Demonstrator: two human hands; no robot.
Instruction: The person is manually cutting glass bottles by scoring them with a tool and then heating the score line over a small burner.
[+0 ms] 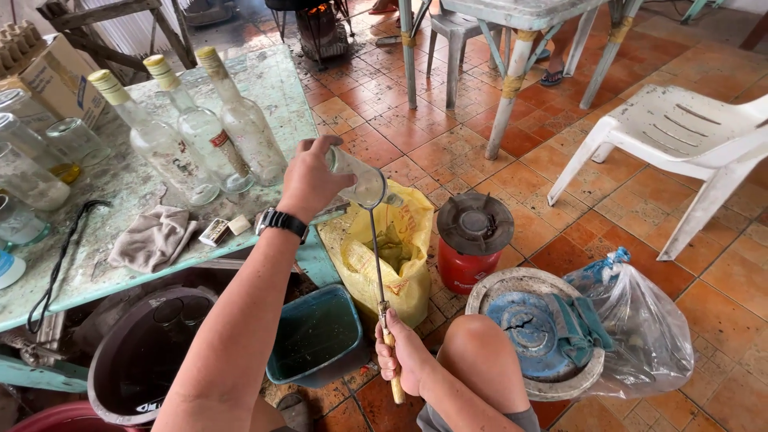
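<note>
My left hand (308, 180) grips a clear glass bottle (358, 179), held on its side with the bottom toward me, over a yellow sack (404, 248). My right hand (404, 358) holds the wooden handle of a thin metal rod (376, 256); the rod's upper end reaches the bottle's bottom edge. A black watch sits on my left wrist. Three clear bottles with pale yellow caps (200, 128) stand on the table (88, 272) to the left of my left hand.
On the table lie a grey rag (152, 236), glass jars (32, 172) and a cardboard box (56, 76). Below it sit a dark bucket (144, 352) and a teal tub (316, 336). A red gas stove (472, 240), a bagged blue lid (552, 332) and a white plastic chair (688, 136) stand on the tiled floor.
</note>
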